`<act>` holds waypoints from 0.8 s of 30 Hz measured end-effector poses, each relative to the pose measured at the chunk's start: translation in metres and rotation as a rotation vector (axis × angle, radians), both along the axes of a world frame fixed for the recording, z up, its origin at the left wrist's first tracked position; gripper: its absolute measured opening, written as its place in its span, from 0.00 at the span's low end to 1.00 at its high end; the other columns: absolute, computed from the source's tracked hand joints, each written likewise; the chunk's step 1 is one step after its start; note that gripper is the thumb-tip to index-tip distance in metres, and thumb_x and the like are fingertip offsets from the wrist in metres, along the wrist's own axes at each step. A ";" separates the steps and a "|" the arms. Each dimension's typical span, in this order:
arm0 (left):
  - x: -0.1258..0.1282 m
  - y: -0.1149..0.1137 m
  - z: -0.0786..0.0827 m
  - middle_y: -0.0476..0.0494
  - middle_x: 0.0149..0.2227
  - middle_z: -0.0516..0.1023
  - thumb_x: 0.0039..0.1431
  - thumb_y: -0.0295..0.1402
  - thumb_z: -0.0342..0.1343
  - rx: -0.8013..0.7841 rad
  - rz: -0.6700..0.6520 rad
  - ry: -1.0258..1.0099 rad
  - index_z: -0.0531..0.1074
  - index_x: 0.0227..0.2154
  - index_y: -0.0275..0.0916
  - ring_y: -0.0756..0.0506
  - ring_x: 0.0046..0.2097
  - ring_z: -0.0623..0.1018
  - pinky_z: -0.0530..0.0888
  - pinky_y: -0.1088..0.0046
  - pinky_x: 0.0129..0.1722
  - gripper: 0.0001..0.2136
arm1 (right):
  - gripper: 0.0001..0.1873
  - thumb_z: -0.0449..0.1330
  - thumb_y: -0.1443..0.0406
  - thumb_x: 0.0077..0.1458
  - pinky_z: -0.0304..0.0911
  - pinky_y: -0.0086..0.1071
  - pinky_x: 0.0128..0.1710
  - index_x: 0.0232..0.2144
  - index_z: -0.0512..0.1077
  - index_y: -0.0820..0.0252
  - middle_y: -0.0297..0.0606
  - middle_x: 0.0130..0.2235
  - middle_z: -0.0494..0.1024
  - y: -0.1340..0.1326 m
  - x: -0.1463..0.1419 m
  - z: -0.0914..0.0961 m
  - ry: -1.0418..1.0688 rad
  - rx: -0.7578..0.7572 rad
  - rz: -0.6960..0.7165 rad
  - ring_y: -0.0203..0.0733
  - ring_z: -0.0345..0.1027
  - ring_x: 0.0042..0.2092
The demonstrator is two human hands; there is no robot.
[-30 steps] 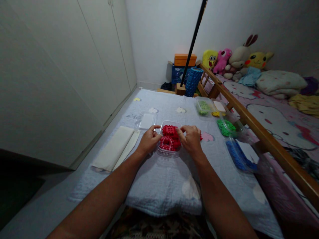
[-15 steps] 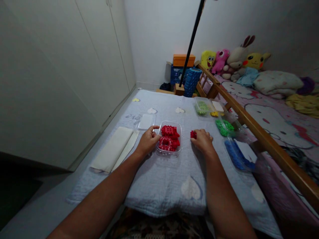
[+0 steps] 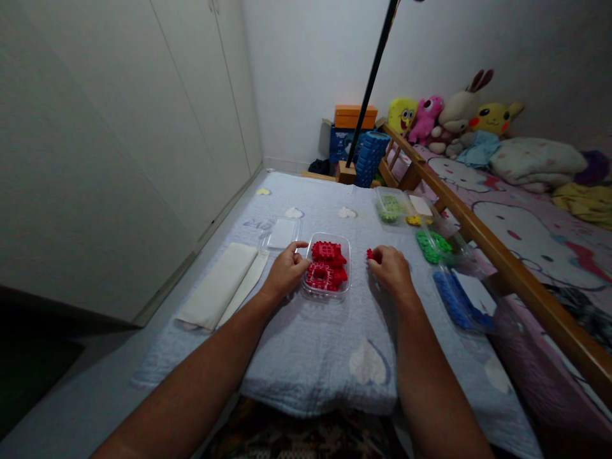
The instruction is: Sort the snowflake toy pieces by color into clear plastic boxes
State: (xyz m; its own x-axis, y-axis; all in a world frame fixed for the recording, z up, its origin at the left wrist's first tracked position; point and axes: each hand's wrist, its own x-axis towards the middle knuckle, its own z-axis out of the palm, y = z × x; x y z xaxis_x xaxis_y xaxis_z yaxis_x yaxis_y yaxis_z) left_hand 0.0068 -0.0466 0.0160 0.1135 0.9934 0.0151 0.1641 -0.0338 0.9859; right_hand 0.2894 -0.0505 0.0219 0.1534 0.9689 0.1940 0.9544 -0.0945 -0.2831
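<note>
A clear plastic container [image 3: 329,296] sits in the middle of the cloth, holding several red interlocking toy pieces [image 3: 337,261] with toothed edges. My left hand [image 3: 285,271] grips its left wall between thumb and fingers. To the right of the container, my right hand [image 3: 391,271] is closed on a small red toy piece [image 3: 370,254], just above or on the cloth. Only one toothed end of that piece shows past my fingertips; the rest is hidden.
Left of the container lie a clear lid [image 3: 282,233] and a folded cream cloth [image 3: 220,287]. Along the right edge stand containers with light green [image 3: 389,209], yellow [image 3: 415,220], green [image 3: 433,247] and blue pieces [image 3: 454,299]. Beyond them runs a wooden bed rail [image 3: 478,220].
My right hand has turned slightly with the red piece, and less of the piece shows now. My left hand keeps its hold on the container. The whole view has shifted a little.
</note>
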 end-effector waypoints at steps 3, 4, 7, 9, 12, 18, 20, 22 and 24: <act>0.000 0.000 0.001 0.59 0.20 0.63 0.52 0.35 0.58 -0.001 0.000 0.014 0.73 0.49 0.37 0.52 0.22 0.62 0.57 0.76 0.24 0.20 | 0.08 0.61 0.67 0.54 0.58 0.36 0.41 0.35 0.79 0.58 0.44 0.38 0.81 0.000 -0.001 -0.003 0.007 -0.025 0.032 0.46 0.71 0.40; 0.000 0.000 0.001 0.59 0.20 0.62 0.52 0.36 0.58 -0.003 -0.001 0.013 0.73 0.49 0.37 0.52 0.22 0.62 0.57 0.76 0.24 0.20 | 0.07 0.61 0.67 0.54 0.59 0.35 0.41 0.35 0.79 0.58 0.43 0.37 0.81 0.000 -0.002 -0.004 0.023 -0.038 0.044 0.46 0.71 0.40; 0.000 0.000 -0.001 0.60 0.20 0.62 0.52 0.36 0.58 -0.003 -0.006 0.008 0.72 0.50 0.37 0.52 0.22 0.61 0.57 0.76 0.24 0.21 | 0.06 0.61 0.67 0.53 0.59 0.33 0.40 0.34 0.78 0.59 0.40 0.36 0.81 0.000 -0.001 -0.007 0.100 -0.073 0.079 0.43 0.71 0.38; 0.000 0.000 -0.002 0.60 0.20 0.62 0.53 0.36 0.58 0.002 -0.011 0.004 0.72 0.50 0.37 0.52 0.22 0.61 0.57 0.76 0.24 0.21 | 0.05 0.61 0.68 0.53 0.60 0.32 0.39 0.33 0.78 0.59 0.39 0.36 0.81 0.001 0.000 -0.006 0.135 -0.081 0.100 0.41 0.72 0.37; 0.000 0.000 -0.001 0.60 0.20 0.62 0.53 0.36 0.58 -0.003 -0.009 -0.002 0.72 0.50 0.37 0.52 0.22 0.61 0.57 0.76 0.24 0.20 | 0.06 0.60 0.70 0.52 0.60 0.32 0.39 0.31 0.78 0.58 0.39 0.35 0.82 0.001 0.002 -0.005 0.138 -0.081 0.125 0.41 0.72 0.37; 0.000 0.001 -0.002 0.60 0.21 0.62 0.52 0.36 0.58 -0.013 -0.009 -0.014 0.72 0.49 0.37 0.52 0.22 0.62 0.57 0.76 0.24 0.21 | 0.09 0.60 0.70 0.50 0.60 0.32 0.37 0.34 0.78 0.58 0.38 0.34 0.82 0.001 0.002 -0.002 0.174 -0.071 0.107 0.41 0.72 0.36; 0.000 0.002 -0.004 0.60 0.20 0.62 0.52 0.36 0.58 -0.001 -0.008 -0.015 0.72 0.49 0.37 0.52 0.22 0.62 0.57 0.76 0.24 0.20 | 0.10 0.60 0.69 0.50 0.62 0.32 0.37 0.34 0.79 0.57 0.37 0.34 0.81 0.001 0.000 0.002 0.252 -0.021 0.099 0.41 0.72 0.36; 0.000 0.003 -0.005 0.60 0.20 0.61 0.52 0.36 0.58 0.008 -0.010 -0.014 0.72 0.49 0.37 0.52 0.22 0.62 0.57 0.76 0.24 0.20 | 0.09 0.59 0.67 0.49 0.64 0.33 0.38 0.34 0.78 0.57 0.37 0.34 0.80 0.001 -0.005 0.007 0.367 0.074 0.096 0.41 0.71 0.35; 0.001 0.003 -0.006 0.60 0.20 0.61 0.52 0.36 0.58 0.013 -0.008 -0.017 0.72 0.48 0.38 0.52 0.22 0.62 0.57 0.76 0.24 0.20 | 0.09 0.59 0.63 0.50 0.66 0.35 0.38 0.34 0.77 0.57 0.37 0.34 0.79 0.000 -0.014 0.012 0.519 0.202 0.100 0.41 0.70 0.34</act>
State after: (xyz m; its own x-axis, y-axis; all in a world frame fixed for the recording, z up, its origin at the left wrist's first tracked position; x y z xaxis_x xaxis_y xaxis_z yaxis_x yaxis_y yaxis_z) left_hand 0.0073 -0.0436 0.0102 0.1216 0.9921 0.0297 0.1475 -0.0476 0.9879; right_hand 0.2755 -0.0510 0.0336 0.1874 0.9352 0.3005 0.6867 0.0941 -0.7209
